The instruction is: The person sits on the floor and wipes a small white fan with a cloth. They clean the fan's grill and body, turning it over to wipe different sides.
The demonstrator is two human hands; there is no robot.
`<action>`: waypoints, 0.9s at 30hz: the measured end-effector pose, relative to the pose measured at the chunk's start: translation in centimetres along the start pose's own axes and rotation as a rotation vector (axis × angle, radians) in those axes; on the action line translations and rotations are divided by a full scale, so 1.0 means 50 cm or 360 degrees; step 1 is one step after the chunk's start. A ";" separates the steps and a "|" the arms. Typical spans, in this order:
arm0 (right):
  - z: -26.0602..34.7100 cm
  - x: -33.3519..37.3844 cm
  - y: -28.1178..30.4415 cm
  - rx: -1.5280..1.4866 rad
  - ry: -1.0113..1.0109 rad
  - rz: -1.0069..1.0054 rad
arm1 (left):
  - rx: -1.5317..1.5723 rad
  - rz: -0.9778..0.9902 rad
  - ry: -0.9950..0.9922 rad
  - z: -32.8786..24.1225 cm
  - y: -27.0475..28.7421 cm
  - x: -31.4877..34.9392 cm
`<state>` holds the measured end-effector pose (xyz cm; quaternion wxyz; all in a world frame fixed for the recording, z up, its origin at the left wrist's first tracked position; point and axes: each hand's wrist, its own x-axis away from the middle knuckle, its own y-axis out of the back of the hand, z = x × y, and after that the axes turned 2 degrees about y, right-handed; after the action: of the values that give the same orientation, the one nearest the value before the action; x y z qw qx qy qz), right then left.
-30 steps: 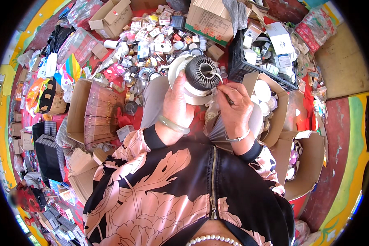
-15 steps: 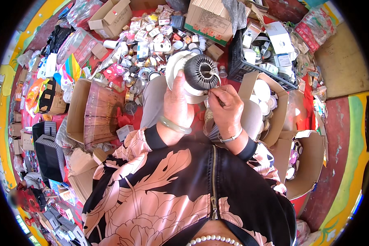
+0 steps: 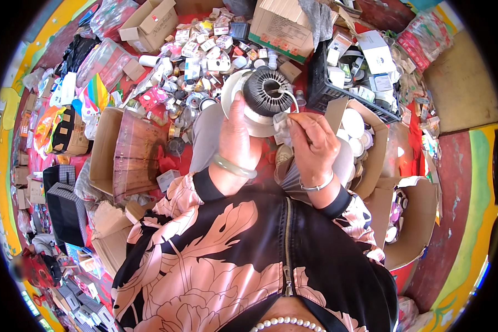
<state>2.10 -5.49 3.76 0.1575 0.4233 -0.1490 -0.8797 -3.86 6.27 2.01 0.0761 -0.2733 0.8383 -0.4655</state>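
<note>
A round downlight [image 3: 268, 91] with a dark finned heat sink and a wide white rim is held up in front of me. My left hand [image 3: 235, 130] grips it from the left, thumb over the white rim. From the finned top a short pale wire [image 3: 296, 100] curves toward my right hand [image 3: 314, 141]. That hand is closed in a pinch on a crumpled, translucent whitish plastic piece [image 3: 282, 124] beside the rim. Whether the wire's end is also between those fingers cannot be made out.
Beyond my knees lies a heap of small boxes and lamp parts [image 3: 205, 52]. A black crate [image 3: 318, 91] of boxes stands far right. Nearer right, an open carton [image 3: 377, 152] holds round white parts, with another carton [image 3: 420, 227] below. A brown carton [image 3: 106, 146] stands left.
My right hand has drawn slightly right and down from the heat sink, and the whitish plastic piece and curved wire now show. The downlight has shifted slightly left and tilted.
</note>
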 end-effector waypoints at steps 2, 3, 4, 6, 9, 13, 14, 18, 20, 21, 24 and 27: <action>-0.015 0.008 -0.010 -0.0084 -0.0121 0.0015 | -0.0004 0.0035 -0.0016 0.001 -0.002 0.004; -0.007 0.014 -0.013 -0.0157 -0.0253 0.0035 | -0.0006 0.0051 -0.0025 0.002 -0.002 0.005; -0.004 0.017 -0.015 -0.0231 -0.0385 0.0055 | 0.0012 0.0033 -0.0027 0.005 0.000 0.002; -0.012 0.019 -0.023 -0.0093 -0.0210 0.0057 | 0.0038 -0.0010 -0.0032 0.009 0.005 -0.002; -0.027 0.025 -0.035 0.0019 -0.0054 0.0012 | -0.0027 -0.0020 -0.0127 0.006 -0.008 0.005; -0.023 0.020 -0.043 -0.0053 -0.0235 -0.0055 | -0.0051 -0.0066 -0.0218 0.014 -0.010 0.005; -0.019 0.016 -0.040 -0.0205 -0.0557 0.0001 | -0.0058 -0.0052 -0.0234 0.016 -0.011 0.005; -0.010 0.005 -0.037 -0.0997 -0.1442 -0.0050 | -0.0087 -0.0012 -0.0270 0.026 -0.004 -0.003; -0.009 0.005 -0.041 -0.1329 -0.1578 -0.0183 | -0.0096 -0.0019 -0.0269 0.027 -0.005 -0.004; -0.008 0.004 -0.044 -0.1414 -0.1599 -0.0231 | -0.0102 -0.0024 -0.0273 0.027 -0.005 -0.004; -0.016 0.006 -0.046 -0.1491 -0.1571 -0.0317 | 0.0011 -0.0006 -0.0248 0.024 -0.008 -0.006; -0.032 0.001 -0.045 -0.1365 -0.1416 -0.0393 | 0.0038 0.0036 -0.0204 0.017 0.005 -0.014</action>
<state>3.00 -3.70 1.87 0.1334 -0.0699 0.2156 -0.9648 -3.06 6.12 1.25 0.1381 -0.2920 0.8293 -0.4560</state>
